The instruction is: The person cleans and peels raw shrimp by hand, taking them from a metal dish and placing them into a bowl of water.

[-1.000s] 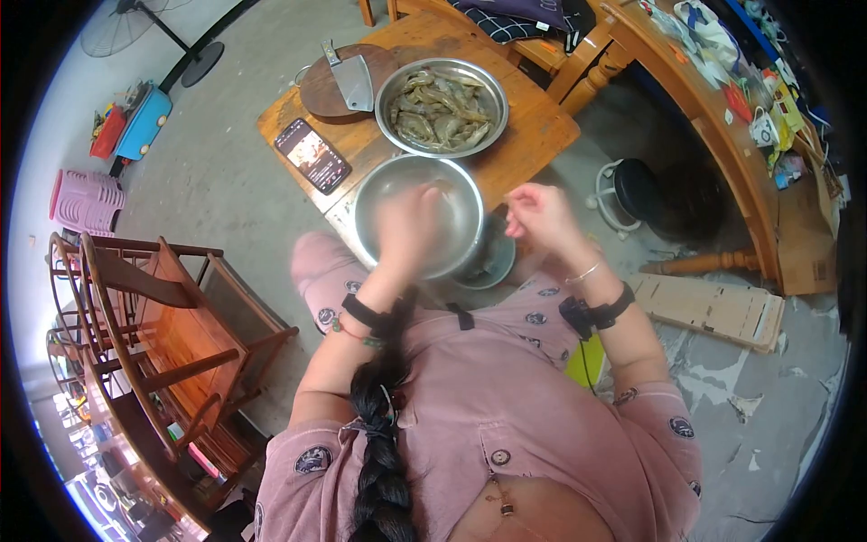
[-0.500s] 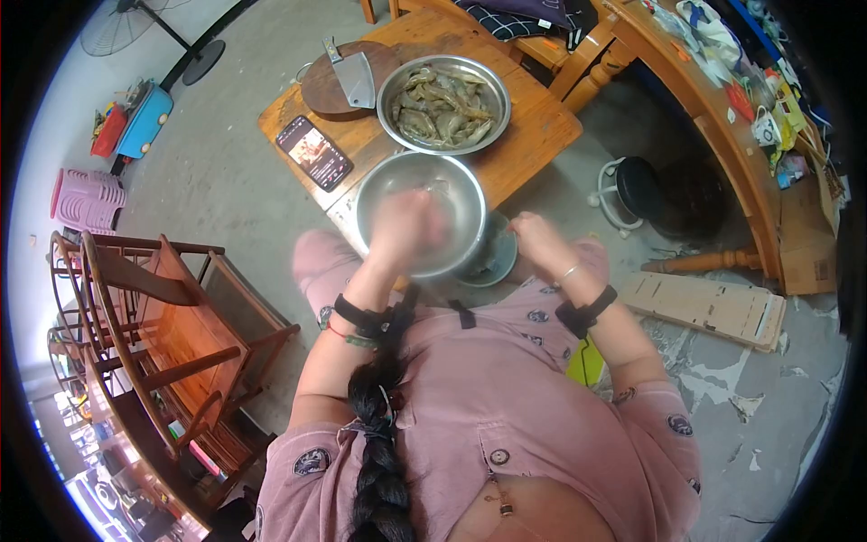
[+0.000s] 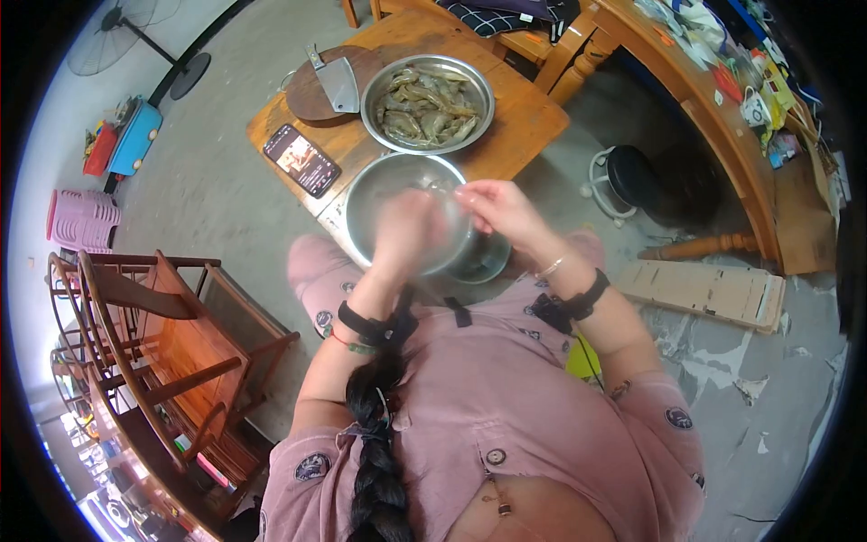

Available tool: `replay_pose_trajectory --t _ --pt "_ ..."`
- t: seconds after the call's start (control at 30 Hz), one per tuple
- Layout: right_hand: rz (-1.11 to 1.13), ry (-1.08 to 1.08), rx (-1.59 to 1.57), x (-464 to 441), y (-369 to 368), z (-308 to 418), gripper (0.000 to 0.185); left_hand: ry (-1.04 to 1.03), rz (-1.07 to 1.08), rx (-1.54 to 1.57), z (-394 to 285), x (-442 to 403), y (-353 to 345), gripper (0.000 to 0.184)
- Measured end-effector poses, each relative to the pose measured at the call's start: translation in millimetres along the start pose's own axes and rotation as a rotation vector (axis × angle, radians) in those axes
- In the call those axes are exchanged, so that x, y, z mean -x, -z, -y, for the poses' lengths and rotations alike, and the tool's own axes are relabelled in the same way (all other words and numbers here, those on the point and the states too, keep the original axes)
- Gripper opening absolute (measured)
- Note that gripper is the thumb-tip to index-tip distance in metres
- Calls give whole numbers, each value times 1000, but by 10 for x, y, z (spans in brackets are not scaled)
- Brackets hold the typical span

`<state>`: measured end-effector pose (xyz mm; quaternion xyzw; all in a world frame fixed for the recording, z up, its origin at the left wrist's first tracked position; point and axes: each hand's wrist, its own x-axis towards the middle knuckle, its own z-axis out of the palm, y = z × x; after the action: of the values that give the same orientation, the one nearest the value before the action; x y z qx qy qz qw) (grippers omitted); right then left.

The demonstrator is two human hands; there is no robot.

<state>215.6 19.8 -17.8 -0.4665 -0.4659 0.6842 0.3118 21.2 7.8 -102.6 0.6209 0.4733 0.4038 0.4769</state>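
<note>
Shrimp [image 3: 429, 107] heaped in the far bowl [image 3: 489, 101], apparently plenty left | finished portion: I can't tell | left hand [image 3: 411, 228] blurred over near bowl [image 3: 363, 203], grip unreadable | right hand [image 3: 506, 210] beside it, fingertips pinched together, anything held unclear

"How many hands does the person show mid-frame?"
"Two: one left hand [image 3: 404, 226], blurred, and one right hand [image 3: 503, 210]."
"And metal bowls?"
"Two: one shrimp bowl [image 3: 486, 101] at upper centre, one nearer bowl [image 3: 360, 212] below it."
"The shrimp [image 3: 429, 107]?"
"Many; their overlap hides the exact count."
"Left of those bowls?"
"One cutting board [image 3: 307, 95], one cleaver [image 3: 340, 86], one phone [image 3: 302, 161]."
"Upper left corner?"
"One fan [image 3: 149, 43]."
"Right of centre?"
"One black-seated stool [image 3: 630, 173]."
</note>
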Motion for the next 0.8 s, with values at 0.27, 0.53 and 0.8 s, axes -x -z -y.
replay_pose_trajectory --t 0.27,0.53,0.8 --pt "-18 52 -106 -193 -64 -124 17 -7 -2 37 -226 92 -105 24" --pt "5 77 85 -141 -38 -24 26 33 25 118 -211 130 -96 25" --pt "50 105 7 -186 2 -111 25 21 70 174 -321 119 -86 25"
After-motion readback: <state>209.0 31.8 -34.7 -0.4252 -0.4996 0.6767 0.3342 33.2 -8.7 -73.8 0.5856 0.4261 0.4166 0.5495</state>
